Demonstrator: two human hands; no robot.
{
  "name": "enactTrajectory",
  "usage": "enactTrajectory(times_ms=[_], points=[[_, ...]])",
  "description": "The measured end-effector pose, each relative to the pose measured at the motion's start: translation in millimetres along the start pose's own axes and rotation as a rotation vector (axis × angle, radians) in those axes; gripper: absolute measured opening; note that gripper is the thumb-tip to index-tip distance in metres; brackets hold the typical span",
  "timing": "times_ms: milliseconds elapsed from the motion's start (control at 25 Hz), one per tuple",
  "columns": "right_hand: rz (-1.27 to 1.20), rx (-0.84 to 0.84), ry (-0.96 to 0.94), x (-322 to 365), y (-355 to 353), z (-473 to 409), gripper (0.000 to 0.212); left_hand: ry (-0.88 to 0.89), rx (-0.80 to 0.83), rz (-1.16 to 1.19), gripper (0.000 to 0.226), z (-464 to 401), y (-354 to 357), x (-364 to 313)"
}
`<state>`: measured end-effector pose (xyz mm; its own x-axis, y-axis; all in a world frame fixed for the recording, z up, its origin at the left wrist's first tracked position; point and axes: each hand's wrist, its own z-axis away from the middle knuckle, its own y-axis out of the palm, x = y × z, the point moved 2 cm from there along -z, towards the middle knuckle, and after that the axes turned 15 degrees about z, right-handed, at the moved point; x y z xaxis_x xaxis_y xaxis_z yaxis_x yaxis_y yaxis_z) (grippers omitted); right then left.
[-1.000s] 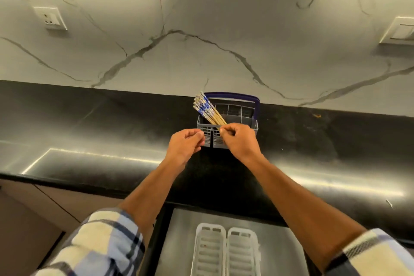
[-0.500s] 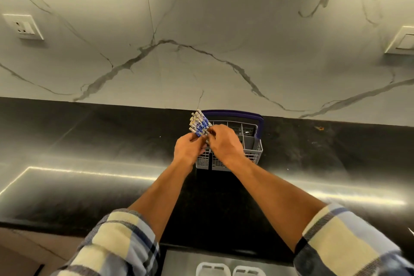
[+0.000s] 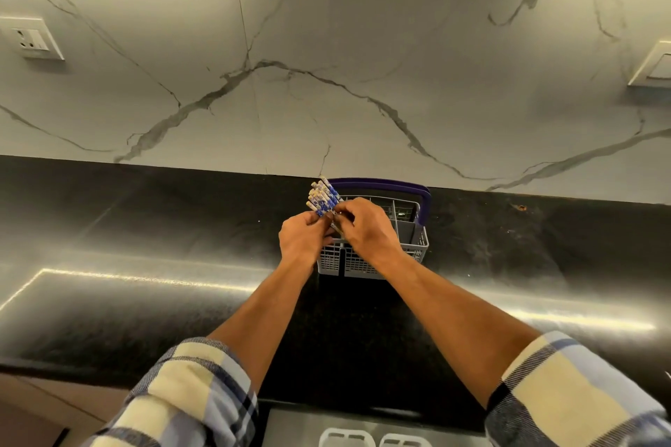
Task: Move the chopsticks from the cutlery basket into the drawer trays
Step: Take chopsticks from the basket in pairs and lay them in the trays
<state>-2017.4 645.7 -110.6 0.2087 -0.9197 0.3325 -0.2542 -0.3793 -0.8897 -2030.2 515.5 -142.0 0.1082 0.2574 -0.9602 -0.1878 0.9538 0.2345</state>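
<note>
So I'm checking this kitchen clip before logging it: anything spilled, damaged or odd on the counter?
Nothing stands out. The grey cutlery basket stands upright on the black counter, both hands, left hand and right hand, grip the chopsticks as one tidy bundle, and only a small orange speck marks the counter to the right.

Chopsticks shafts hidden behind both hands; drawer trays cut off at bottom edge.

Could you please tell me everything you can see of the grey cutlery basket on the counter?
The grey plastic cutlery basket has slotted lattice walls, inner dividers forming compartments, and a dark blue handle arching over it. It stands upright on the black stone countertop, near the marbled wall. Both hands cover its front left part, so whether they touch it cannot be told.
</note>
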Motion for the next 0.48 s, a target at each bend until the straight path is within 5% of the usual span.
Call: enactTrajectory(times_ms=[480], points=[[-0.083, -0.118, -0.066, 14.8, -18.5, -10.8, 0.024, 0.244, 0.067, -0.184, 0.013, 4.8, -9.5, -37.0]])
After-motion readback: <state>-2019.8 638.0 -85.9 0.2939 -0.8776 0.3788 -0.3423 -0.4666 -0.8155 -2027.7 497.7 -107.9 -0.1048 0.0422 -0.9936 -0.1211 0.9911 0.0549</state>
